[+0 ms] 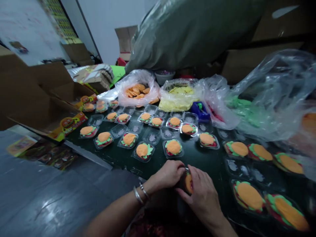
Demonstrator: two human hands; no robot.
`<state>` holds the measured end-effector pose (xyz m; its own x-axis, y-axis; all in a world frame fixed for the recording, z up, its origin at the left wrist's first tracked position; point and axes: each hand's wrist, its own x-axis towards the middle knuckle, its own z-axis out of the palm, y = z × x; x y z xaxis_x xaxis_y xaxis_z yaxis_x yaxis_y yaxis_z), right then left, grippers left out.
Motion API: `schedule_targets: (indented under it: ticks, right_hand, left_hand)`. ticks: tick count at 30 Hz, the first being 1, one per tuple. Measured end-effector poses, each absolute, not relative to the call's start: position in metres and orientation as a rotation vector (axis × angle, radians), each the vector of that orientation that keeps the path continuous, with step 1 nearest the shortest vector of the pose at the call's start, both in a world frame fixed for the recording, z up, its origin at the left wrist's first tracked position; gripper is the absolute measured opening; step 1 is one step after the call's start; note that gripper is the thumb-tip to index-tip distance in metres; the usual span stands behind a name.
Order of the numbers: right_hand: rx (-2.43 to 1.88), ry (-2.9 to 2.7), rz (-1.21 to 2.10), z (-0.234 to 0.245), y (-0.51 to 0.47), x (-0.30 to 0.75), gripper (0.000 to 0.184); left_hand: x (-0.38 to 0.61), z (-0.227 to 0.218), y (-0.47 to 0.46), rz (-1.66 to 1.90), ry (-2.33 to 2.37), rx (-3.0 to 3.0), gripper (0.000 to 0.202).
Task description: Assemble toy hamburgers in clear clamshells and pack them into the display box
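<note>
My left hand [170,174] and my right hand [203,194] meet at the near edge of a dark table [197,154]. Both are closed around one small toy burger [188,183], orange with a dark rim, held between the fingertips. My left wrist wears silver bangles [140,193]. Just beyond the hands sit clear plastic shells holding finished toy burgers, the nearest [173,147] with an orange top and green and red layers.
Several more filled and empty clear shells [151,135] cover the table. Plastic bags of orange pieces [138,90], yellow pieces [180,95] and green pieces [249,112] stand at the back. Open cardboard boxes [49,112] lie left. A large grey-green sack [192,33] hangs above.
</note>
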<state>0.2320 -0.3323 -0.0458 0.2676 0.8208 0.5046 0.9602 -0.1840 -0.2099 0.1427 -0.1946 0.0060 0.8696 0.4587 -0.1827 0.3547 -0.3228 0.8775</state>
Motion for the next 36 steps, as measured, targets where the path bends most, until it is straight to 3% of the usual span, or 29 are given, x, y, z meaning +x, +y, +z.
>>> schedule_targets:
  ticks: [5, 9, 11, 16, 20, 36]
  right_hand:
    - [-1.938, -1.577, -0.384, -0.054, -0.335, 0.237, 0.09]
    - [-1.861, -1.601, -0.279, -0.052, -0.343, 0.244, 0.095]
    - [-1.872, -1.446, -0.181, -0.05, -0.354, 0.245, 0.089]
    - [-1.82, -0.753, 0.382, -0.045, -0.382, 0.236, 0.046]
    - [-1.64, -0.597, 0.73, -0.028, -0.376, 0.233, 0.032]
    - [-1.719, -0.62, 0.804, -0.016, -0.361, 0.238, 0.049]
  left_hand:
    - [0.152, 0.004, -0.192, -0.081, 0.671, 1.521, 0.012]
    - [0.151, -0.005, -0.198, 0.061, 0.751, 1.299, 0.021]
    - [0.147, -0.007, -0.2, 0.14, 0.776, 1.23, 0.029]
    - [0.135, -0.011, -0.203, 0.377, 0.831, 1.021, 0.035]
    - [0.131, -0.009, -0.205, 0.465, 0.884, 0.918, 0.04]
    - [0.132, 0.002, -0.223, 0.437, 0.887, 0.745, 0.038]
